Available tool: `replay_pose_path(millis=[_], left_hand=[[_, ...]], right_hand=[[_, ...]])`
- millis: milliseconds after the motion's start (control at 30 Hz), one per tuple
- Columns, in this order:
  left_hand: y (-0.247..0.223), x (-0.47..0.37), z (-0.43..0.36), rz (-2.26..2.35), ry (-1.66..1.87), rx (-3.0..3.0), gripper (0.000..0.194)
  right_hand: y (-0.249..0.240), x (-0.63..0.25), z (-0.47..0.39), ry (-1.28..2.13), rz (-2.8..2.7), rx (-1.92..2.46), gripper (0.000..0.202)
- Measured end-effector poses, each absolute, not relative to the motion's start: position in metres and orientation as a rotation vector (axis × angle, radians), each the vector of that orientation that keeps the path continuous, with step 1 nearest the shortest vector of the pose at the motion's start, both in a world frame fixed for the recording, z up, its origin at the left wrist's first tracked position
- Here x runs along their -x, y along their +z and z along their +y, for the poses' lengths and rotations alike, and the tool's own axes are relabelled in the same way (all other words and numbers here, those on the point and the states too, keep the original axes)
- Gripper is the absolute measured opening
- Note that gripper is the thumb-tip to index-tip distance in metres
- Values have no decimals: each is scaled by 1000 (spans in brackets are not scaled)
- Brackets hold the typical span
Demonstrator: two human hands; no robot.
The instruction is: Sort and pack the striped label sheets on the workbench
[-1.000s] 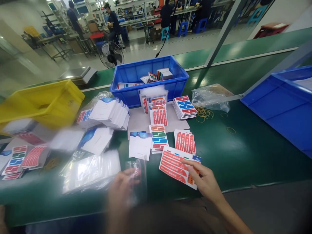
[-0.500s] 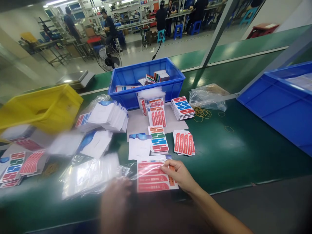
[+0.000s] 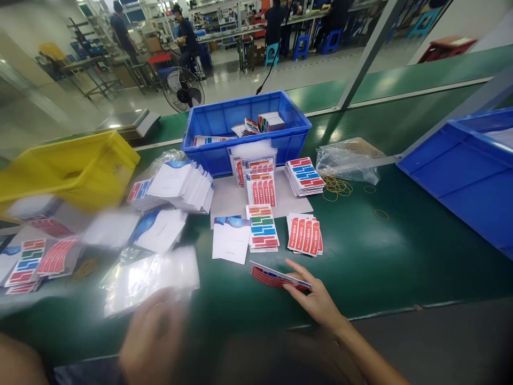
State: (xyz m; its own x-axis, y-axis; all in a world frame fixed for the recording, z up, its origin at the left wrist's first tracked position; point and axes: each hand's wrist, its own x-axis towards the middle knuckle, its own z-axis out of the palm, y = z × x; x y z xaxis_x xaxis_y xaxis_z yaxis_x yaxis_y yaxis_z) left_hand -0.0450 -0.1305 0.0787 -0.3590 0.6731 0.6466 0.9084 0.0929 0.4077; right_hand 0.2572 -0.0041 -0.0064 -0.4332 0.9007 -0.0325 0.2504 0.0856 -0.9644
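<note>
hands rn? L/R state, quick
Left hand: motion-blurred, at the clear plastic bags; grip can't be told.
Right hand: closed, red-printed sheets pinched between fingers, seen nearly edge-on.

Shows thin cards point(image 3: 272, 276), red on the near face, tilted nearly edge-on above the green tabletop point(image 3: 368, 256). Also shows clear bags point(image 3: 138, 280), glossy and partly blurred, lying in a loose pile to the left of the cards.

The right hand point(image 3: 310, 291) pinches tilted red-printed sheets point(image 3: 276, 278); the blurred left hand point(image 3: 154, 331) is by clear bags point(image 3: 144, 283).
</note>
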Motion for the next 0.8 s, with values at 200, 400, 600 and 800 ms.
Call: replay_pose_path(millis=[200,400,600,800], left_hand=[[25,-22,-80,-2193,-849,1932,15],[10,-57,-75,-2291,-1081,1921,19],[5,-67,-74,-2316,-1096,2008,17],[-8,-72,-75,-2314,-990,2038,13]], right_hand=[[6,-253,-13,1569,-1343,1216,30],[21,-253,-27,1579,-1216,1311,34],[17,-247,-34,1782,-1302,1268,38],[9,-255,-31,1889,-1302,1237,40]])
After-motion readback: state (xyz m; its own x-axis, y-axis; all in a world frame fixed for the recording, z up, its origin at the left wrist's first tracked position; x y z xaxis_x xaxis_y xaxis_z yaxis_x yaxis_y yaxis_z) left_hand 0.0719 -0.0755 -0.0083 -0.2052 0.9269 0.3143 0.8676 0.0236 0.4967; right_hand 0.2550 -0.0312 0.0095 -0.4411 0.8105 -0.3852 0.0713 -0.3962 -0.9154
